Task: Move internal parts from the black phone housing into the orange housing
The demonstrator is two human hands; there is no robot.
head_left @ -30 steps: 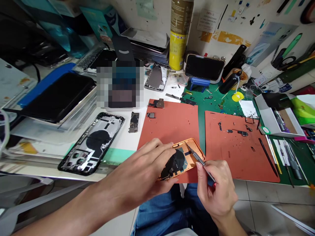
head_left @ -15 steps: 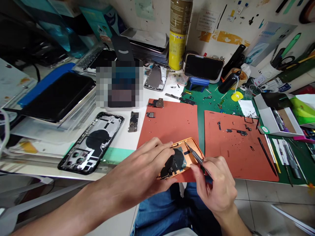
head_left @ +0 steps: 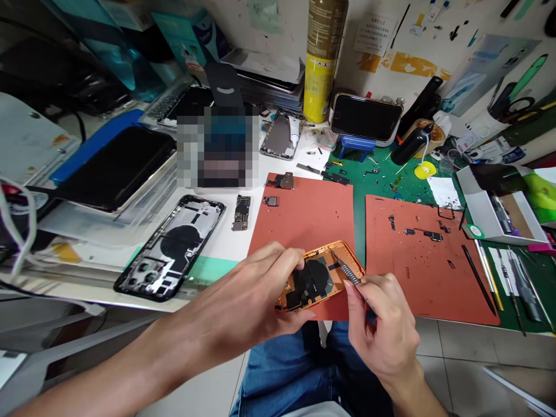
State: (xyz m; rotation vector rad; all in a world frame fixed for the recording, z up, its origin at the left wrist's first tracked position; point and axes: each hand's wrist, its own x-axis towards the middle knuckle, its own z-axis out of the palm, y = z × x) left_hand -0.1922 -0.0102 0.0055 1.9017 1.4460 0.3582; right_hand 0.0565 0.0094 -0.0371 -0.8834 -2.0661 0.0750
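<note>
My left hand (head_left: 264,284) grips an orange phone housing (head_left: 343,284) by its left end, tilted above the front edge of a red mat (head_left: 313,214). A black round pad with flex cables lies inside the housing. Between the fingers and thumb of my right hand (head_left: 382,324) is a slim tool with a ridged grey grip, which looks like tweezers (head_left: 348,273). Its tip reaches into the housing near the upper right inner edge; whether it touches anything there I cannot tell.
A black-framed phone housing (head_left: 171,249) and a logic board (head_left: 241,213) lie to the left. On the right, a second red mat (head_left: 425,266) bears small parts and a black stick (head_left: 478,278). A phone (head_left: 366,117) leans on a blue stand behind, near a yellow can (head_left: 319,87).
The whole view has shifted slightly, so the bench appears further right. My left hand tips the housing a little; the tool's tip stays near the same inner edge.
</note>
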